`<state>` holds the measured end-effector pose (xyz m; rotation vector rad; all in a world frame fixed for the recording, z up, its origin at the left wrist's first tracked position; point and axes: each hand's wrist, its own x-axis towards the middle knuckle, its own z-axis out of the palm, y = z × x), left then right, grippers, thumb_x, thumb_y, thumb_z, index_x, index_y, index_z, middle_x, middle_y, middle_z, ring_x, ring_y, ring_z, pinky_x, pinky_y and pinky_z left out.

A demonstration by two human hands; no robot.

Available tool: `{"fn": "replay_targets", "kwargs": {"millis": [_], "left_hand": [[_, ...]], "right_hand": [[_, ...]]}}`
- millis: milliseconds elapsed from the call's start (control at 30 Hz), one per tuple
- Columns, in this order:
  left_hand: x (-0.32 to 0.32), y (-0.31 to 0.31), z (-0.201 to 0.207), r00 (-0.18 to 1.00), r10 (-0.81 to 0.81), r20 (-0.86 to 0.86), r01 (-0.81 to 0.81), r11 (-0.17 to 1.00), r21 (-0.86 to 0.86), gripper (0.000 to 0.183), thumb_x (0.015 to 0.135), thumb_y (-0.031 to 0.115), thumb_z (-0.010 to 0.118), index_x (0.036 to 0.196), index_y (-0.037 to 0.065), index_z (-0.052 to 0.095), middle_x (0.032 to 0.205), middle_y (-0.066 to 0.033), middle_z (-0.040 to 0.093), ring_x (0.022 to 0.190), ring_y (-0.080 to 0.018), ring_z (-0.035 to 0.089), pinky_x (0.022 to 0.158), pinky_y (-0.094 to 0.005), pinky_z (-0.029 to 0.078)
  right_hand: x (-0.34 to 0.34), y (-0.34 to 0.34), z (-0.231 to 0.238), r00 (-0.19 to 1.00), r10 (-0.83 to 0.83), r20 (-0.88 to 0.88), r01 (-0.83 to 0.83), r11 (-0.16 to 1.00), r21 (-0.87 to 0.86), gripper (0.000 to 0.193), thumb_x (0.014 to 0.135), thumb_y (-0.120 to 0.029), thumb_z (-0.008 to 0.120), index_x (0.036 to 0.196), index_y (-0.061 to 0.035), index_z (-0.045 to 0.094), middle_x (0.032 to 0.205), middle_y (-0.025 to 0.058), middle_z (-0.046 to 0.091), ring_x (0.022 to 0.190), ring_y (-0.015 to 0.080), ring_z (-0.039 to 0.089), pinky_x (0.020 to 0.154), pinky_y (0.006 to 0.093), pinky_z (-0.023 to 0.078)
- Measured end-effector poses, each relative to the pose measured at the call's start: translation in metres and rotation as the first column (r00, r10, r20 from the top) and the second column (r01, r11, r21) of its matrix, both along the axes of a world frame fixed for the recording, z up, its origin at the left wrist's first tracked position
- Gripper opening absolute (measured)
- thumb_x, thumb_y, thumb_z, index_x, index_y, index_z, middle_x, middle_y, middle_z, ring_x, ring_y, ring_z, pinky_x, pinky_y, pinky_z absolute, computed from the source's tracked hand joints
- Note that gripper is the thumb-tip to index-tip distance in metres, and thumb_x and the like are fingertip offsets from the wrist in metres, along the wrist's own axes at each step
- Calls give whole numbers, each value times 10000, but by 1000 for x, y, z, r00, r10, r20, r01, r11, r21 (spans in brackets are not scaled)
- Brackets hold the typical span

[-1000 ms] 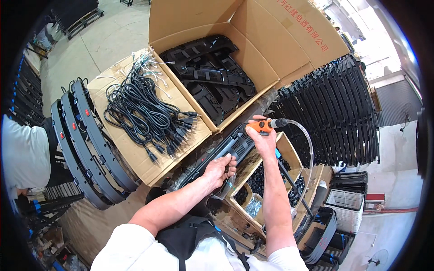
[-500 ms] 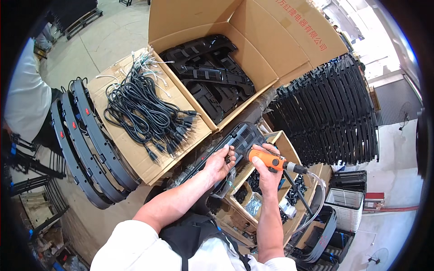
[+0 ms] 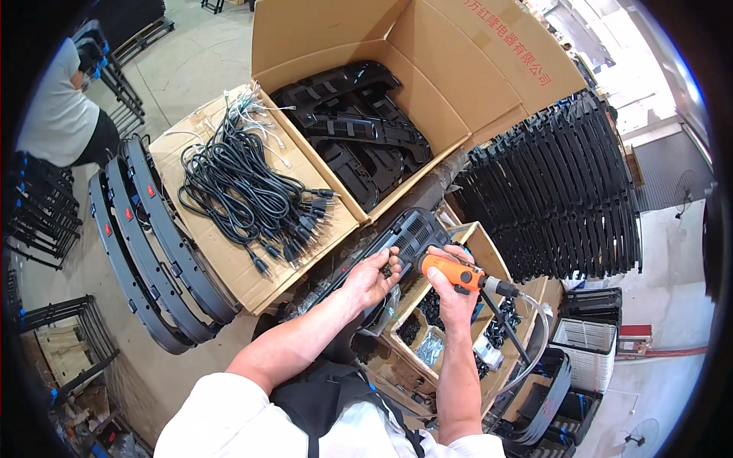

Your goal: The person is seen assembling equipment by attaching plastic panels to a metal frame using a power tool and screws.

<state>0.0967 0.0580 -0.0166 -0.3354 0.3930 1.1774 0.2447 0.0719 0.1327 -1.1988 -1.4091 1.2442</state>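
Observation:
My right hand [image 3: 456, 296] is wrapped round an orange air screwdriver [image 3: 452, 272], whose hose runs from its rear end. The front of the tool is over a long black plastic housing [image 3: 416, 230] with a slotted grille. Just left of the tool, my left hand [image 3: 370, 278] is cupped with its fingers curled around small dark screws [image 3: 388, 269]. That hand is above the housing's near side and hides part of it. The screwdriver's bit is out of sight behind its body and my fingers.
Black power cords [image 3: 244, 187] lie on a cardboard flap beside an open carton [image 3: 450, 156] of black plastic parts. A divided wooden bin [image 3: 393, 336] of small hardware is below the tool. Curved grey frames [image 3: 122, 252] stand left, stacked black frames [image 3: 550, 191] right. A co-worker [image 3: 57, 114] is far left.
My left fingers have loosened slightly, showing more of the screws; the screwdriver has barely moved. At far left the co-worker has shifted, and a dark frame now shows at that person's hand.

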Motion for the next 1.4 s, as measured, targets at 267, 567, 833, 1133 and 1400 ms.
{"fn": "replay_targets", "kwargs": {"millis": [267,567,833,1133,1400], "left_hand": [[1,0,-1,997,-5,82,3,1000,15,306,1141,282,469,1292,66,623,895,19,587,781,-129,574,691,-281,531],[6,1,7,1000,-8,-1,8,1000,7,298,1140,250,444,1264,42,617,916,-15,611,782,-152,597,704,-298,546],[14,-35,19,916,-263,-303,289,956,44,274,1124,204,464,1265,0,581,1115,-114,691,933,-205,678,832,-339,575],[7,-70,4,806,-394,-442,494,859,136,355,1100,221,546,1353,-9,644,1022,-23,680,879,-113,632,784,-260,528],[-3,-95,6,878,-324,-353,367,928,59,336,1095,232,587,1313,-14,652,1070,-70,719,893,-148,682,834,-302,583]], "right_hand": [[-2,6,0,1000,20,11,-20,1000,-10,510,867,-2,786,1332,-4,576,1262,170,716,1174,227,676,1070,383,525],[-13,14,-17,999,-14,-49,14,1000,3,502,877,0,785,1332,-3,574,1266,159,713,1151,213,678,1033,365,543],[-17,43,-49,998,-57,-5,58,994,94,514,880,-4,802,1343,-3,576,1241,139,715,1104,186,681,1003,333,553],[-24,59,-50,999,14,30,-15,998,53,487,866,-1,815,1303,-15,600,1198,120,717,1074,172,681,983,315,556],[-32,79,-54,979,67,192,-82,994,69,333,846,-45,835,1136,-16,674,1144,97,725,1015,151,687,925,307,567]]}}
